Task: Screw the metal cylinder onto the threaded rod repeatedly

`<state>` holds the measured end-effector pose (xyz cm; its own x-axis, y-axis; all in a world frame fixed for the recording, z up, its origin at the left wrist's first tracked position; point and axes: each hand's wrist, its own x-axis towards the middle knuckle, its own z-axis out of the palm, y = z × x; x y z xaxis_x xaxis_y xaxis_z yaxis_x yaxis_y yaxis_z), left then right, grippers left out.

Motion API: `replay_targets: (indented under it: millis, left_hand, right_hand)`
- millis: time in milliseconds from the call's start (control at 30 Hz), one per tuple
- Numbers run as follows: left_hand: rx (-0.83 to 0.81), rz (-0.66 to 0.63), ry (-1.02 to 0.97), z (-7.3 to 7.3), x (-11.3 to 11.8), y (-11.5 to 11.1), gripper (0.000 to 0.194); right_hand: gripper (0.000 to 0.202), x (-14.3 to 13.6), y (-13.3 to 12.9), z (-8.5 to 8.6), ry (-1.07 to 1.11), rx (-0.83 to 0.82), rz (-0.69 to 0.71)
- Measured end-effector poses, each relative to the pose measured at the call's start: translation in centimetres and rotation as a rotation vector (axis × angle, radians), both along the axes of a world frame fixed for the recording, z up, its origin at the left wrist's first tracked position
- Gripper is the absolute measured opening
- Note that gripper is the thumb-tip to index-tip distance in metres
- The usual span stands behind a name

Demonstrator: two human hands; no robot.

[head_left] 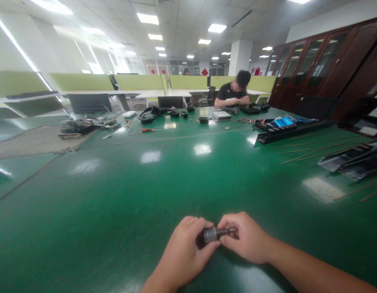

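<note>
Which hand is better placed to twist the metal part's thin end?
Probably the right hand: its fingers are around the thin end of the metal part, while the left hand holds the thicker end.

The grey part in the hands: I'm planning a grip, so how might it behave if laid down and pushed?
The grey part looks round, so it would probably roll on the glossy green tabletop. Its metallic sheen suggests something stiff, perhaps heavy for its size. The narrower stem could make it curve.
</note>
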<state>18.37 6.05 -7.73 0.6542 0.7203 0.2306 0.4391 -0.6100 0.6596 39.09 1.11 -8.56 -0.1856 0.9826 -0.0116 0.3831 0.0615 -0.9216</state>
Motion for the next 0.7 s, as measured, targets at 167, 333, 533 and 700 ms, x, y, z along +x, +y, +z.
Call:
replay_targets:
  millis: [167, 333, 533, 700]
  left_hand:
    - [0.023, 0.001, -0.021, 0.01, -0.05, -0.01, 0.020]
    - [0.031, 0.009, -0.026, 0.15, -0.11, -0.08, 0.021]
    - [0.046, -0.007, -0.032, 0.28, -0.13, -0.01, 0.021]
    - [0.056, -0.008, -0.038, 0.18, -0.14, -0.03, 0.020]
  right_hand:
    - [0.009, 0.02, 0.06, 0.08, 0.000, 0.001, 0.001]
    - [0.008, 0.12, 0.15, -0.04, 0.005, -0.003, -0.011]
    - [0.007, 0.05, 0.14, -0.08, 0.024, -0.012, -0.007]
    - [0.007, 0.03, 0.07, -0.12, 0.002, -0.008, -0.023]
